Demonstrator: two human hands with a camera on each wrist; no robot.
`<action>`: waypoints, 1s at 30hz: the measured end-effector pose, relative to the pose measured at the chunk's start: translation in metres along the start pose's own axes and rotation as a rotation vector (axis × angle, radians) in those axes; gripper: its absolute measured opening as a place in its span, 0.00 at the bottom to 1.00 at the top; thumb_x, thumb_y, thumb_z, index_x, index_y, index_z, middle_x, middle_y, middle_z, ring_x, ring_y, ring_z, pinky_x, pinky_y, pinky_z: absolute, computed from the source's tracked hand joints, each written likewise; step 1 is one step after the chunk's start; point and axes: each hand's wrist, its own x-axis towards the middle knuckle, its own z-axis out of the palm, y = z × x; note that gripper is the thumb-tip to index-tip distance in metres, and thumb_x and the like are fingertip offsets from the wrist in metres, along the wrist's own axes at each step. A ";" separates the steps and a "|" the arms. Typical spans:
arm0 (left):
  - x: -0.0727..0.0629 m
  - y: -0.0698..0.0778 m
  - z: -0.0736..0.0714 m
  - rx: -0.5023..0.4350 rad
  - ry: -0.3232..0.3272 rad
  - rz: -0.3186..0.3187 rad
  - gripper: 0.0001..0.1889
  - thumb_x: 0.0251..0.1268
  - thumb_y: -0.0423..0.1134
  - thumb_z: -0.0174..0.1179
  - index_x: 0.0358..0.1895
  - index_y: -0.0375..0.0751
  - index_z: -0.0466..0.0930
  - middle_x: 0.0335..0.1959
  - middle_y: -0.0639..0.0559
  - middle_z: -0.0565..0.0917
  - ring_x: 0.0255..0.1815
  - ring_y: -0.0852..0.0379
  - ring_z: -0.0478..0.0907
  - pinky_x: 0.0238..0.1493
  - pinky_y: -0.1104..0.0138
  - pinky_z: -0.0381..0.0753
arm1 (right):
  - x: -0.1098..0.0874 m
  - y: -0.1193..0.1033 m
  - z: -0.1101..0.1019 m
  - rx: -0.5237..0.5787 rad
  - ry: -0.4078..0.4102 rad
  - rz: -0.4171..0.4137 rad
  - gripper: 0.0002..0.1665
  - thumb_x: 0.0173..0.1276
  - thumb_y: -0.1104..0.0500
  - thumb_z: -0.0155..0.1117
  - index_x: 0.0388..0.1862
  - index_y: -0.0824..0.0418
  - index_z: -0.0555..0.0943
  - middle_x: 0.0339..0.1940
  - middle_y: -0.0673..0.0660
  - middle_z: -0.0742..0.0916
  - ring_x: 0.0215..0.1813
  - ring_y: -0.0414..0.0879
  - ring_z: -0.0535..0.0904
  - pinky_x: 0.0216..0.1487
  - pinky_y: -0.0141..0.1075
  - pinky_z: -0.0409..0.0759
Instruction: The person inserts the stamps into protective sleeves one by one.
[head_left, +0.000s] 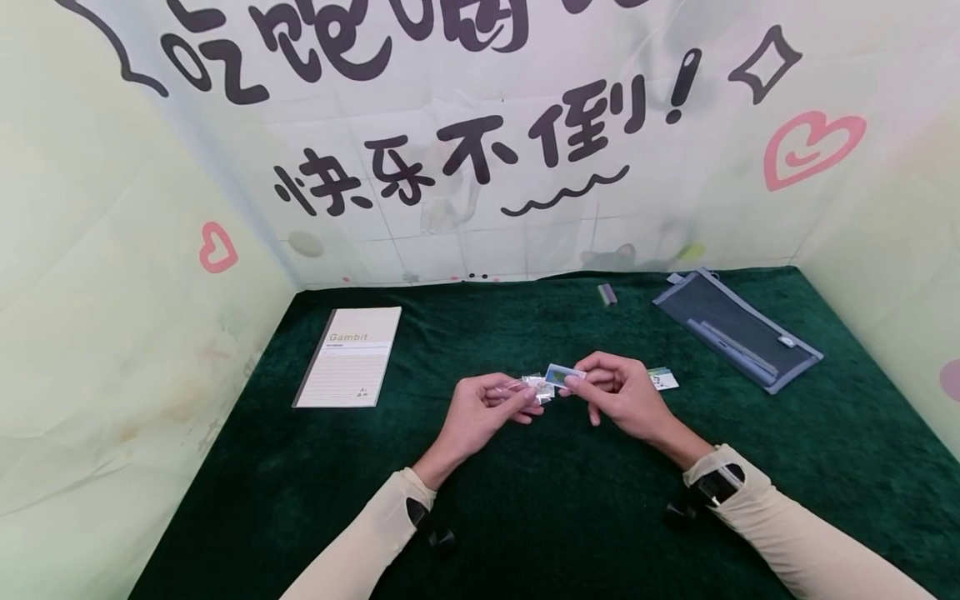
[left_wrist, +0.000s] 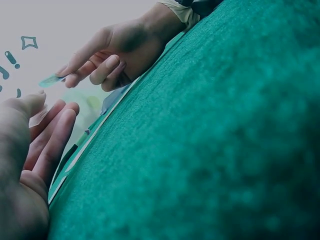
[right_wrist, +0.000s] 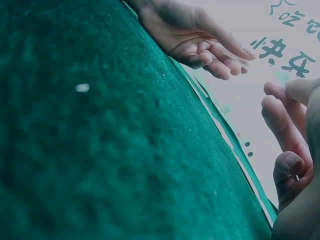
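My left hand (head_left: 483, 407) pinches a small crinkled clear plastic wrapper (head_left: 542, 388) between thumb and fingers. Facing it, my right hand (head_left: 624, 398) holds a small blue-edged card (head_left: 557, 374) with a dark green patch, gripped at its right end by thumb and forefinger. The card's left end overlaps the wrapper in the head view. Seen from the left wrist, the card (left_wrist: 50, 80) juts out from the right fingertips, above the left fingers. A few small white and green cards (head_left: 664, 380) lie just behind the right hand, partly hidden by it.
A cream notebook (head_left: 356, 358) lies on the left of the green cloth (head_left: 525, 517). On the right is a blue-edged mesh zip pouch (head_left: 738, 329) with pen-like items inside. A small purple and green block (head_left: 607, 295) sits near the back wall.
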 end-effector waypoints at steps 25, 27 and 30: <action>0.001 -0.002 0.001 0.027 0.017 0.032 0.13 0.77 0.43 0.69 0.53 0.38 0.88 0.46 0.43 0.95 0.47 0.47 0.95 0.46 0.55 0.95 | 0.000 0.001 0.000 0.002 -0.013 0.005 0.04 0.81 0.62 0.67 0.51 0.59 0.83 0.41 0.57 0.95 0.18 0.49 0.80 0.18 0.42 0.83; 0.001 -0.002 0.001 0.026 0.019 0.033 0.12 0.77 0.42 0.69 0.53 0.38 0.88 0.46 0.43 0.95 0.47 0.47 0.95 0.46 0.55 0.96 | 0.000 0.000 0.000 0.004 -0.017 0.001 0.05 0.81 0.63 0.67 0.51 0.60 0.83 0.41 0.58 0.95 0.18 0.49 0.80 0.18 0.42 0.83; 0.000 -0.002 0.001 0.020 0.021 0.032 0.12 0.77 0.42 0.69 0.53 0.38 0.88 0.46 0.43 0.95 0.47 0.47 0.95 0.46 0.55 0.96 | 0.000 0.000 0.000 0.013 -0.032 0.002 0.05 0.81 0.63 0.66 0.52 0.61 0.83 0.42 0.58 0.95 0.18 0.49 0.80 0.19 0.42 0.83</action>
